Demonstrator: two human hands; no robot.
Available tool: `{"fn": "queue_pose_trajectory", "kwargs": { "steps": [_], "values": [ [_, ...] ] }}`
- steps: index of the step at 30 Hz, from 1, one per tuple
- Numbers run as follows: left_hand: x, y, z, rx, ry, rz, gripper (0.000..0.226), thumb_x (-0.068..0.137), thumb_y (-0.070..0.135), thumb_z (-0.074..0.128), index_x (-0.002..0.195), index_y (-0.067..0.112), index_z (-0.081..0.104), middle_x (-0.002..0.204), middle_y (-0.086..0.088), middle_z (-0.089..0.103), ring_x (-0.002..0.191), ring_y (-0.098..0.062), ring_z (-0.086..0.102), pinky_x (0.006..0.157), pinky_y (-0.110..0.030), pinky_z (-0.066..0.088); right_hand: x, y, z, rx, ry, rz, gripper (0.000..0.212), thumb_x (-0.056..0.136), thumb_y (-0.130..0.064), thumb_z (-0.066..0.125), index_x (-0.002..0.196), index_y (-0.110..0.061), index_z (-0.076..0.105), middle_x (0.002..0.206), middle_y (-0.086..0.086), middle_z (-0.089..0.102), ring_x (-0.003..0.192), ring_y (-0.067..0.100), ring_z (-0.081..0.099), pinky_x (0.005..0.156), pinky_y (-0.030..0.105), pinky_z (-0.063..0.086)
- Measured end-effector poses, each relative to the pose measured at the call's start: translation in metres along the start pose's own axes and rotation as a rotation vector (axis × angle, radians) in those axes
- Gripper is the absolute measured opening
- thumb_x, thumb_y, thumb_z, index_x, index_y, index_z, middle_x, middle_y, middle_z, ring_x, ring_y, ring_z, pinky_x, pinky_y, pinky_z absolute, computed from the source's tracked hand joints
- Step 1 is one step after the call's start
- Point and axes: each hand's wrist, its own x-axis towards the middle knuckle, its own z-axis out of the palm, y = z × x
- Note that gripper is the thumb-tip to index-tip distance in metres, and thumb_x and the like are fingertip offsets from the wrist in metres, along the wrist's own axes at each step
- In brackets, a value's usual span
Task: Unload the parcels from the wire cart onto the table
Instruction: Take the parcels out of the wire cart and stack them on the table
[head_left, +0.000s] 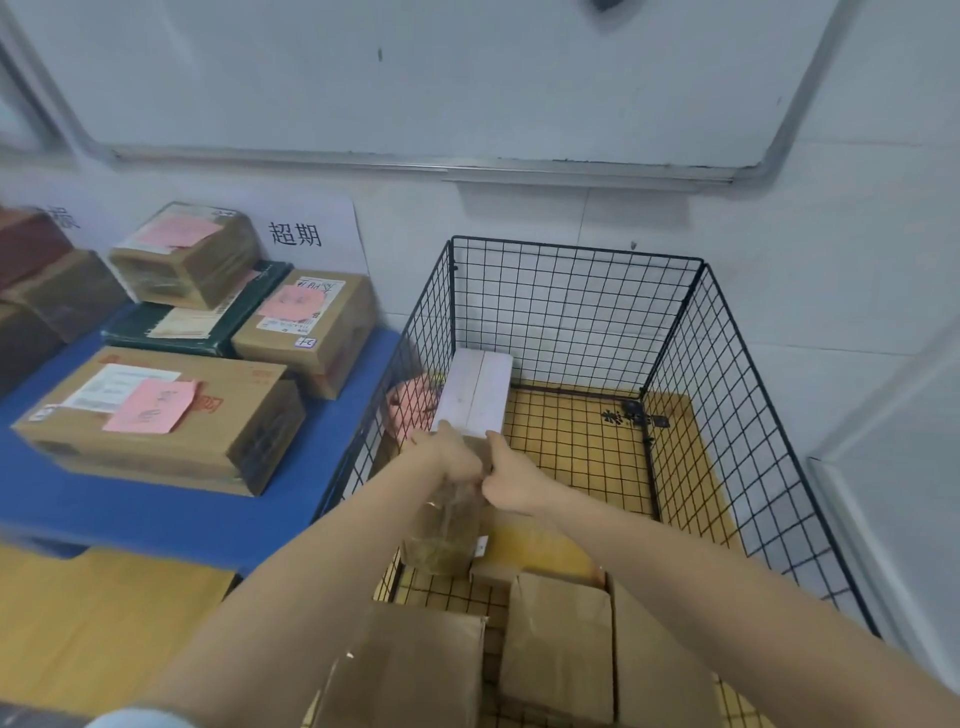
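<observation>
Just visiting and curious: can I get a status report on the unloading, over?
Left hand and right hand grip brown taped parcel inside wire cart. Not yet lifted out. White box close behind it.

At nine o'clock blurred dark red-brown cardboard boxes (31, 244) run off the edge — at six brown cardboard parcels (556, 649) too; left hand (449, 457) and right hand (514, 480) hide the top of the tape-wrapped brown parcel (441, 540)
</observation>
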Motion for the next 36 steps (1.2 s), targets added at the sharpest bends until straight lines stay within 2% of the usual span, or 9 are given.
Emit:
{"fn": "queue_pose_trajectory", "kwargs": {
  "steps": [3, 7, 9, 13, 21, 24, 27, 30, 36],
  "values": [
    [-0.009, 0.004, -0.006, -0.02, 0.006, -0.049, 0.08, 0.09, 0.024, 0.05, 0.151, 0.006, 0.001, 0.153, -0.021, 0.016, 0.138, -0.038, 0.024, 0.113, -0.044, 0.029, 0.003, 0.003, -0.002, 0.091, 0.085, 0.031, 0.066, 0.095, -0.008, 0.043, 0.151, -0.014, 0.009, 0.132, 0.015, 0.052, 0.072, 0.011, 0.054, 0.05, 0.019, 0.045],
    [0.002, 0.01, -0.008, 0.007, 0.039, 0.022, 0.072, 0.066, 0.042, 0.046, 0.133, 0.014, 0.046, 0.13, -0.012, 0.049, 0.121, -0.03, 0.044, 0.112, -0.045, 0.021, -0.003, -0.008, -0.01, 0.249, 0.154, 0.097, 0.045, 0.093, -0.015, 0.044, 0.137, -0.011, 0.039, 0.113, 0.008, 0.063, 0.088, 0.02, 0.062, 0.073, 0.034, 0.057],
    [-0.023, 0.017, -0.025, 0.033, 0.048, 0.088, 0.05, 0.083, 0.034, 0.047, 0.128, 0.013, 0.05, 0.122, -0.008, 0.052, 0.119, -0.028, 0.046, 0.108, -0.04, 0.024, -0.011, -0.016, -0.02, 0.295, 0.191, 0.123, 0.031, 0.098, -0.029, 0.041, 0.123, -0.013, 0.048, 0.105, 0.006, 0.063, 0.091, 0.023, 0.062, 0.082, 0.035, 0.056],
    [-0.051, 0.037, -0.063, -0.145, 0.133, 0.141, 0.042, 0.09, 0.014, 0.052, 0.13, 0.001, 0.047, 0.129, -0.016, 0.05, 0.128, -0.031, 0.041, 0.109, -0.039, 0.033, -0.024, -0.03, -0.048, 0.341, 0.265, 0.119, 0.051, 0.096, -0.053, 0.037, 0.125, -0.015, 0.056, 0.103, 0.009, 0.067, 0.093, 0.026, 0.066, 0.082, 0.034, 0.056],
    [-0.08, 0.074, -0.105, -0.862, 0.022, 0.318, 0.055, 0.084, 0.034, 0.068, 0.122, 0.019, 0.031, 0.107, -0.009, 0.053, 0.084, -0.025, 0.059, 0.068, -0.041, 0.056, -0.044, -0.039, -0.109, 0.528, 0.523, 0.024, 0.085, 0.085, -0.075, 0.033, 0.141, -0.011, 0.038, 0.109, 0.013, 0.066, 0.079, 0.018, 0.069, 0.059, 0.029, 0.059],
    [-0.076, 0.083, -0.094, -0.863, 0.121, 0.372, 0.058, 0.089, 0.045, 0.06, 0.132, 0.019, 0.033, 0.128, -0.009, 0.045, 0.1, -0.028, 0.054, 0.078, -0.047, 0.055, -0.057, -0.032, -0.126, 0.523, 0.648, 0.051, 0.065, 0.095, -0.056, 0.039, 0.136, -0.006, 0.041, 0.121, 0.012, 0.06, 0.079, 0.012, 0.058, 0.059, 0.028, 0.053],
    [-0.072, 0.091, -0.082, -0.81, 0.15, 0.397, 0.065, 0.092, 0.052, 0.051, 0.144, 0.018, 0.031, 0.144, -0.012, 0.039, 0.126, -0.034, 0.045, 0.096, -0.049, 0.046, -0.063, -0.018, -0.14, 0.494, 0.648, 0.063, 0.034, 0.092, -0.03, 0.061, 0.113, -0.005, 0.051, 0.122, 0.013, 0.059, 0.091, 0.017, 0.06, 0.082, 0.033, 0.053],
    [-0.069, 0.097, -0.077, -0.781, 0.107, 0.418, 0.06, 0.093, 0.058, 0.042, 0.139, 0.02, 0.04, 0.139, -0.009, 0.047, 0.123, -0.03, 0.049, 0.091, -0.042, 0.045, -0.063, -0.007, -0.145, 0.542, 0.556, 0.106, 0.067, 0.085, -0.017, 0.07, 0.141, -0.011, 0.033, 0.135, 0.011, 0.05, 0.114, 0.027, 0.058, 0.095, 0.042, 0.051],
    [-0.066, 0.102, -0.072, -0.878, 0.058, 0.4, 0.071, 0.084, 0.061, 0.054, 0.132, 0.013, 0.031, 0.126, -0.012, 0.054, 0.105, -0.028, 0.058, 0.081, -0.045, 0.054, -0.065, 0.003, -0.143, 0.507, 0.499, 0.087, 0.057, 0.078, 0.001, 0.069, 0.126, -0.013, 0.042, 0.114, 0.009, 0.058, 0.095, 0.022, 0.065, 0.084, 0.04, 0.057]
  ]
}}
